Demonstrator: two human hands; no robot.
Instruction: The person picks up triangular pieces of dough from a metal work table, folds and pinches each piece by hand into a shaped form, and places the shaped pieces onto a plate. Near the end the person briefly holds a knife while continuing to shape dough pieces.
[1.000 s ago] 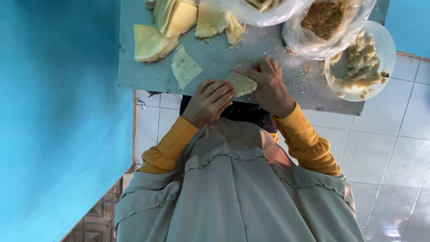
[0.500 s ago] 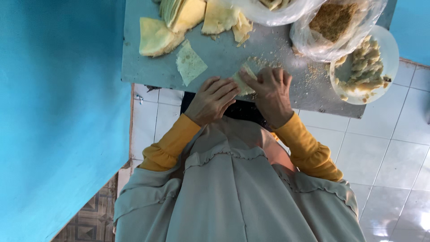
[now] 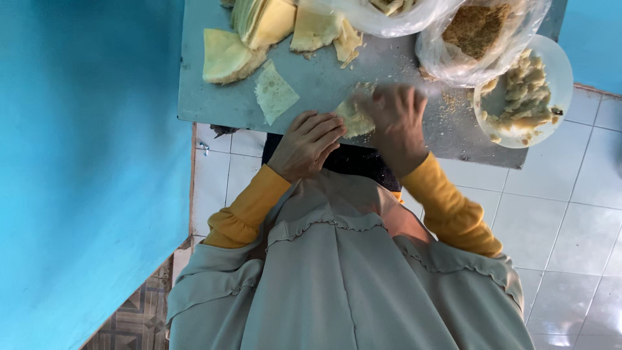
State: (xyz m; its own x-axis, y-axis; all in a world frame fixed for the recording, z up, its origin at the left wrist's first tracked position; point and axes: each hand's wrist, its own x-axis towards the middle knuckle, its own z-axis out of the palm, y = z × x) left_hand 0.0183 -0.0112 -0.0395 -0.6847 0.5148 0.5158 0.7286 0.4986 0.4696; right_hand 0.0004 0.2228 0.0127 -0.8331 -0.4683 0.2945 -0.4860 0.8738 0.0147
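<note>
The left hand (image 3: pixel 311 144) rests on the near edge of the grey table (image 3: pixel 324 84), fingers curled, touching the pale dough piece (image 3: pixel 355 118). The right hand (image 3: pixel 396 126) looks blurry now. It has slid further onto the table than half a second ago, and its fingers lie spread over the dough; I cannot tell if it grips it. A flat dough square (image 3: pixel 275 94) lies to the left. A white bowl (image 3: pixel 556 78) of filled pieces stands at the right.

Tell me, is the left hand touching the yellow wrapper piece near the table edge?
Touching. The head view shows the left hand's fingertips lying on the edge of the wrapper piece, with no gap between them.
</note>
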